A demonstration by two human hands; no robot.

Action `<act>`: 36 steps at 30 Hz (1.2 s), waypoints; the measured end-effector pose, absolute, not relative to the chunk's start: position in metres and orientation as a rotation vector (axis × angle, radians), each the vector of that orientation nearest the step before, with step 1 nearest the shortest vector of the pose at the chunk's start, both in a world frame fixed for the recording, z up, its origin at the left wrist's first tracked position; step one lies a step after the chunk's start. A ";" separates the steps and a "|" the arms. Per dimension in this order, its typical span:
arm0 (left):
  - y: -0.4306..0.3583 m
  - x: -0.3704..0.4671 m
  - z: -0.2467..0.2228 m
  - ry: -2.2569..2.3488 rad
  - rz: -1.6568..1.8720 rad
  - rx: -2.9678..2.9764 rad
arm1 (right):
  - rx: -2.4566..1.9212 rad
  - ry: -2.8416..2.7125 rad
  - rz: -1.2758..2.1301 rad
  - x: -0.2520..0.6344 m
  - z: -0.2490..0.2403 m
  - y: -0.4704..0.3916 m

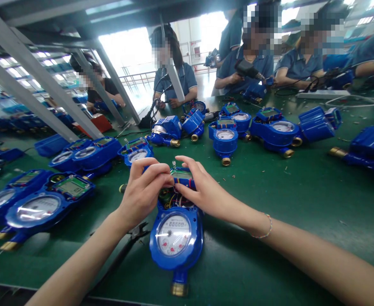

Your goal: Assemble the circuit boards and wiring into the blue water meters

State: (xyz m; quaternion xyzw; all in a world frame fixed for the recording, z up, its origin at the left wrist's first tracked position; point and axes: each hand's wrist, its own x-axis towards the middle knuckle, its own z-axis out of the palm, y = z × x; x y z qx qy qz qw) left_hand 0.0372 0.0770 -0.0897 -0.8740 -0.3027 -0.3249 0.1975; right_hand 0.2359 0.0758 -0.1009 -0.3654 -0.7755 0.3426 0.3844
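Note:
A blue water meter (176, 238) with a round dial and a brass end lies in front of me, its electronics compartment uncovered and wires showing inside. Above that compartment, a small green circuit board with a display (183, 173) is tilted up. My right hand (206, 189) grips the board along its right side, thumb at the lower edge and fingers at the back. At the board's left edge my left hand (147, 187) is closed in a pinch; what sits between its fingertips is hidden. Dark-handled pliers (137, 231) lie left of the meter, partly behind my left forearm.
Several more blue meters, such as one with a display (46, 208), stand to the left and across the back of the green table (288, 204). Metal frame bars (40, 72) slant at upper left. Co-workers sit opposite; one person's hand holds a heat gun (248, 69).

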 end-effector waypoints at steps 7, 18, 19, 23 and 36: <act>0.075 0.029 -0.100 -1.452 -1.404 -2.711 | -0.846 -1.973 0.865 0.238 -0.100 0.080; 0.077 0.035 -0.120 -1.766 -1.764 -3.021 | -0.755 -2.045 0.739 0.239 -0.100 0.085; 0.077 0.035 -0.121 -1.765 -1.796 -2.995 | -0.834 -2.050 0.651 0.239 -0.099 0.081; 0.074 0.036 -0.124 -1.775 -1.883 -2.915 | -1.061 -2.077 0.117 0.237 -0.090 0.064; 0.065 0.048 -0.122 -1.863 -1.893 -2.783 | -0.988 -1.992 -0.198 0.229 -0.096 0.051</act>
